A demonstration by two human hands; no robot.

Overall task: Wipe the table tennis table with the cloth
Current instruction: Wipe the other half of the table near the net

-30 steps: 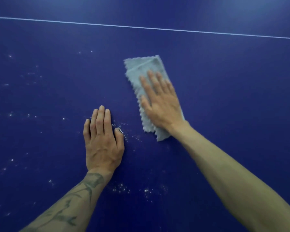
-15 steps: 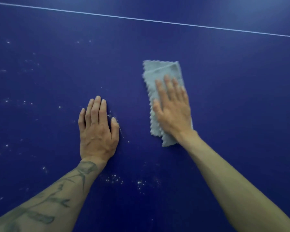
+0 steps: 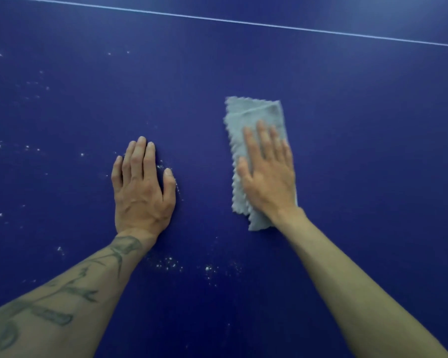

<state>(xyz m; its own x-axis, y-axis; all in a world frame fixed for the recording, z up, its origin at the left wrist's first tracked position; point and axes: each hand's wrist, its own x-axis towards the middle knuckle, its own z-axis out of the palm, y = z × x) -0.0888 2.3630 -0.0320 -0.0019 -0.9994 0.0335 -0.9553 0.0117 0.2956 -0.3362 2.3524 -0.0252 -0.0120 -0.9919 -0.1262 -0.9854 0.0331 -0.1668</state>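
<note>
Cloth (image 3: 254,115): pale grey-blue, folded into a long strip with a zigzag-cut edge. It lies flat on the blue table tennis table (image 3: 373,156), a little right of the middle.
Long axis: it runs away from the person toward the white line (image 3: 243,21), with the far end leaning slightly left. The zigzag long edge faces left.
Right hand (image 3: 268,177): spread flat on the near half of the cloth, fingers straight and close together, pressing down rather than gripping. The far end of the cloth sticks out past the fingertips, and a corner shows by the wrist.
Left hand (image 3: 142,192): palm down on the bare table, fingers straight, holding nothing. It sits left of the cloth at about the same depth, with a strip of bare blue between them.
White specks (image 3: 166,264): one cluster lies nearer the person, between the two forearms. A few more sit by the left thumb, and others are scattered far out to the left. The surface right of the cloth looks clean from here.
Coming move, as I judge it: the dirt lies left of the cloth and nearer the person, so a broadside sweep with the zigzag edge leading would reach it. The right hand is already on the cloth, and the left hand sits in that path.
</note>
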